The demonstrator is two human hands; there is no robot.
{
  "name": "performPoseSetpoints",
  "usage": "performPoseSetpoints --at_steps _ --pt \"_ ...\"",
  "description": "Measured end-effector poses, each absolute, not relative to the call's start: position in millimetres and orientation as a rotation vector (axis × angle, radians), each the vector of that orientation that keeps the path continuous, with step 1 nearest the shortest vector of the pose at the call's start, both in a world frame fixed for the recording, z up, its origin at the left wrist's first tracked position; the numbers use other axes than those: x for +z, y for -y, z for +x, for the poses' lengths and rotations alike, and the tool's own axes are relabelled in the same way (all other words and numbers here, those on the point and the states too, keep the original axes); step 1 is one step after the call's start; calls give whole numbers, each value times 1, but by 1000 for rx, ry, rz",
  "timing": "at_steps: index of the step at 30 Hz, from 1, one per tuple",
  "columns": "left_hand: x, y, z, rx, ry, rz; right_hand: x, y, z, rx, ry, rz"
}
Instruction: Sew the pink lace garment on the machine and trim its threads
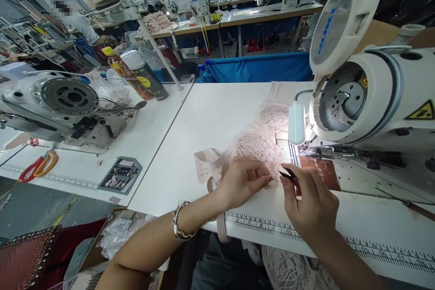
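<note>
A pale pink lace bra lies on the white table in front of the sewing machine, its strap trailing to the left. My left hand, with a bracelet on the wrist, pinches the lower edge of the lace between thumb and fingertips. Just right of it, my right hand is closed on a small black tool, perhaps thread snips, whose tip points at the lace edge. The two hands are a short gap apart, above the ruler strip.
The white sewing machine stands at the right, its round cover raised. Another machine head is at the left, near red and orange scissors, a spray can and a thread stand pole. Tweezers lie at the right.
</note>
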State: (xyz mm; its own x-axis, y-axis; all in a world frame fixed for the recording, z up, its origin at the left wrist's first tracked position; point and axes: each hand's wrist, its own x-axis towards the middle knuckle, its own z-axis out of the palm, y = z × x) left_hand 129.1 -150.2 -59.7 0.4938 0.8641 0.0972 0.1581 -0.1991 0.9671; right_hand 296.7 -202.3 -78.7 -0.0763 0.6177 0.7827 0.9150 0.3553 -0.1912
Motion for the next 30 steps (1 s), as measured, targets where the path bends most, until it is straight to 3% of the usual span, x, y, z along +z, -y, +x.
performPoseSetpoints --at_steps 30 --pt "-59 147 127 889 -926 1760 -78 202 297 -729 1935 -1337"
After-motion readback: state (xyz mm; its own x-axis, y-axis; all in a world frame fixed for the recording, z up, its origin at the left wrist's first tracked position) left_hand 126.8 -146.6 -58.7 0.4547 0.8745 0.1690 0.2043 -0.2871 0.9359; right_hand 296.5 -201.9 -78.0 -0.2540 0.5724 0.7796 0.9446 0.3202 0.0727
